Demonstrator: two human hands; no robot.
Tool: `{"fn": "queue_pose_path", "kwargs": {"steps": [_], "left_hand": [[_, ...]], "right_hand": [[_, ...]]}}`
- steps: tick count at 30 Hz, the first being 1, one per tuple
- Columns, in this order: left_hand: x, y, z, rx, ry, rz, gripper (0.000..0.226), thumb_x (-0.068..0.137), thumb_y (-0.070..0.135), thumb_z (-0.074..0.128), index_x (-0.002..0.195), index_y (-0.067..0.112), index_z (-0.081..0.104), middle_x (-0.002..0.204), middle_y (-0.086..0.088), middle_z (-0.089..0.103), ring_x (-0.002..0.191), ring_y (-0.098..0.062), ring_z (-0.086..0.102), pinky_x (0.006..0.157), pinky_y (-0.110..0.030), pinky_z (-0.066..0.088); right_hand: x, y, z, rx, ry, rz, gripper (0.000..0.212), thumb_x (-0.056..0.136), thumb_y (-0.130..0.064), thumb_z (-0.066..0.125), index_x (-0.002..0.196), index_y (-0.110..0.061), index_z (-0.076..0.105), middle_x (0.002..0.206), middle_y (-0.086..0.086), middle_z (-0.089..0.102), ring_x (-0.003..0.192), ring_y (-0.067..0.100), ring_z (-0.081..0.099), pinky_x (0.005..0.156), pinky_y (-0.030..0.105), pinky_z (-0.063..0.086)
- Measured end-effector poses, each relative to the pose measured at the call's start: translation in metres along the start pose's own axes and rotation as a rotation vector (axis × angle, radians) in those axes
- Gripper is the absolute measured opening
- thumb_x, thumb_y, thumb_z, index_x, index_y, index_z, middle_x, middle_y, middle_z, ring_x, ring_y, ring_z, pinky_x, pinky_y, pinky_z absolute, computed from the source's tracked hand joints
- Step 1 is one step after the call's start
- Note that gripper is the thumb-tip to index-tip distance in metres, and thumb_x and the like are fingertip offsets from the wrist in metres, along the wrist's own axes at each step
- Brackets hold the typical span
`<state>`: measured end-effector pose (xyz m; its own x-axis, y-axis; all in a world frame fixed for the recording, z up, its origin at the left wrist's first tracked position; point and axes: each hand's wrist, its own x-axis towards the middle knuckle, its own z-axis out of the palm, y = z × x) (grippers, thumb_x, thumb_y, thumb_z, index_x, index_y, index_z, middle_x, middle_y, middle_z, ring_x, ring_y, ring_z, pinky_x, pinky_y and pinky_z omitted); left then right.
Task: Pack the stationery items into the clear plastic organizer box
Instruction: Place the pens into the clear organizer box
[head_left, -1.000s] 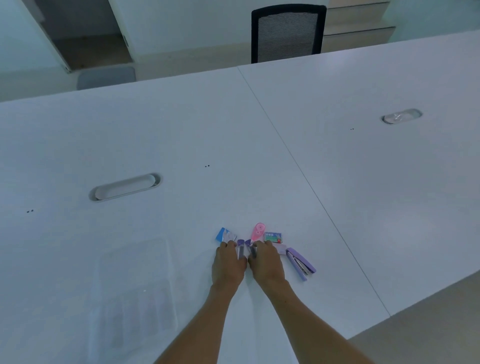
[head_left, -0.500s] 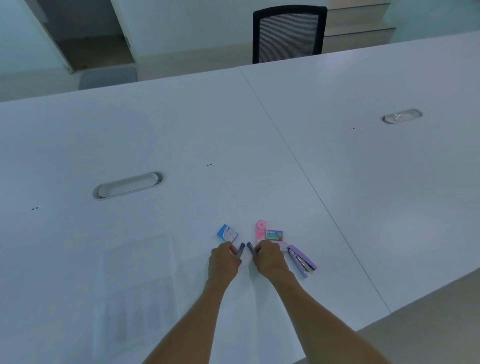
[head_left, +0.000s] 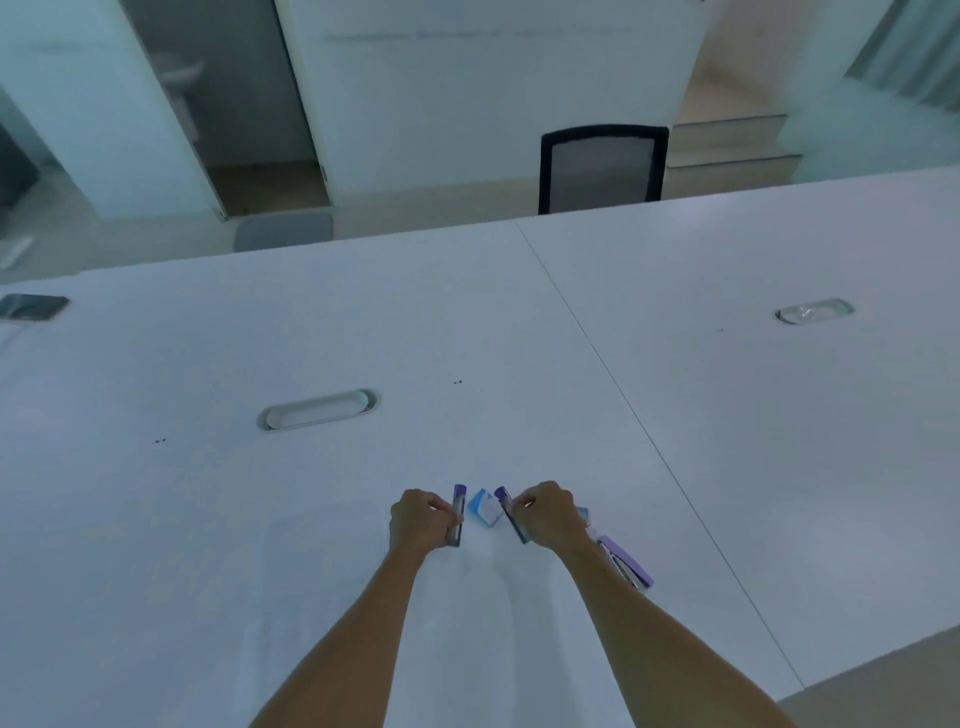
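Both bare forearms reach forward side by side, hands apart. The left hand (head_left: 422, 522) curls its fingers (head_left: 441, 506) closed around a slim tube; the right hand (head_left: 548, 514) likewise pinches a second tube, knuckles up

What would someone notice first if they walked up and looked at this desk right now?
Two bare hands low in the middle of the white table: the left hand and the right hand each pinch a slim purple-capped tube. A small blue packet lies between them, and a lilac stapler sits just right of the right wrist. Across the table stands a black mesh chair.
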<state>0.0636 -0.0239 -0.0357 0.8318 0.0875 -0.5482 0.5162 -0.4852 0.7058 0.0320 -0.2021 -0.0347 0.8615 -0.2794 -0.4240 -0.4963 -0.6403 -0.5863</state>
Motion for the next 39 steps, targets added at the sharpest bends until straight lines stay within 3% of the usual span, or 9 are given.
{"fn": "queue_pose_path", "kwargs": {"steps": [3,4,8,13,16,21,27,35,39], "left_hand": [[-0.009,-0.003,-0.030,-0.047,0.021,-0.017,0.015,0.066,-0.003,0.076,0.059,0.011,0.074,0.073,-0.016,0.073,0.068,-0.035,0.074,0.066,-0.045,0.064],[-0.012,-0.005,-0.042,-0.069,0.033,-0.022,0.018,0.067,-0.005,0.074,0.059,0.010,0.074,0.072,-0.016,0.072,0.068,-0.035,0.074,0.066,-0.044,0.064],[-0.021,-0.017,-0.078,-0.129,0.059,-0.025,0.022,0.072,-0.007,0.071,0.059,0.010,0.073,0.074,-0.017,0.072,0.064,-0.032,0.073,0.063,-0.038,0.064],[-0.030,-0.035,-0.115,-0.066,0.093,-0.004,0.019,0.075,-0.001,0.069,0.061,0.012,0.072,0.069,-0.016,0.071,0.059,-0.026,0.065,0.071,-0.041,0.064],[-0.038,-0.051,-0.138,-0.038,0.134,-0.013,0.017,0.076,0.001,0.066,0.063,0.010,0.074,0.072,-0.015,0.073,0.057,-0.026,0.067,0.067,-0.039,0.064],[-0.050,-0.091,-0.169,-0.065,0.087,-0.076,0.015,0.080,-0.005,0.062,0.080,-0.002,0.076,0.079,-0.017,0.072,0.072,-0.035,0.074,0.066,-0.044,0.063],[-0.056,-0.150,-0.179,-0.019,0.074,-0.137,0.017,0.074,-0.005,0.070,0.065,0.008,0.074,0.081,-0.015,0.073,0.075,-0.033,0.074,0.065,-0.039,0.064],[-0.054,-0.191,-0.176,0.078,0.178,-0.134,0.008,0.076,0.009,0.072,0.084,0.010,0.070,0.091,-0.010,0.072,0.080,-0.028,0.072,0.075,-0.034,0.061],[-0.051,-0.192,-0.174,0.143,0.200,-0.117,0.014,0.085,0.015,0.066,0.073,0.012,0.059,0.078,-0.006,0.058,0.072,-0.028,0.059,0.073,-0.030,0.051]], "right_hand": [[-0.003,-0.022,0.005,0.025,-0.023,-0.034,0.026,0.088,-0.026,0.057,0.072,-0.019,0.077,0.088,0.001,0.078,0.080,0.020,0.069,0.079,0.028,0.054],[-0.006,-0.031,0.008,0.037,-0.032,-0.062,0.023,0.087,-0.027,0.060,0.071,-0.024,0.075,0.089,-0.001,0.077,0.079,0.018,0.068,0.081,0.030,0.055],[-0.018,-0.064,0.019,0.137,-0.103,-0.131,0.013,0.088,-0.027,0.066,0.088,-0.018,0.076,0.093,0.002,0.067,0.084,0.017,0.060,0.054,0.010,0.045],[-0.028,-0.096,0.044,0.213,-0.181,-0.131,0.008,0.087,-0.025,0.069,0.087,-0.018,0.072,0.094,0.009,0.073,0.081,0.025,0.072,0.074,0.036,0.063],[-0.038,-0.112,0.062,0.190,-0.221,-0.144,0.005,0.088,-0.021,0.067,0.089,-0.017,0.070,0.092,0.012,0.075,0.065,0.020,0.072,0.066,0.030,0.060],[-0.058,-0.125,0.099,0.144,-0.258,-0.139,0.004,0.088,-0.018,0.065,0.089,-0.019,0.069,0.092,0.009,0.074,0.071,0.019,0.074,0.061,0.024,0.059],[-0.083,-0.126,0.141,0.164,-0.309,-0.100,0.006,0.085,-0.012,0.068,0.084,-0.017,0.071,0.090,0.010,0.074,0.075,0.023,0.074,0.053,0.020,0.055],[-0.100,-0.118,0.177,0.209,-0.317,-0.042,0.011,0.083,-0.011,0.068,0.078,-0.020,0.070,0.091,0.013,0.075,0.073,0.023,0.072,0.057,0.021,0.057],[-0.099,-0.116,0.184,0.198,-0.316,-0.030,0.009,0.083,-0.011,0.068,0.078,-0.019,0.070,0.091,0.014,0.074,0.072,0.024,0.072,0.058,0.022,0.058]]}}
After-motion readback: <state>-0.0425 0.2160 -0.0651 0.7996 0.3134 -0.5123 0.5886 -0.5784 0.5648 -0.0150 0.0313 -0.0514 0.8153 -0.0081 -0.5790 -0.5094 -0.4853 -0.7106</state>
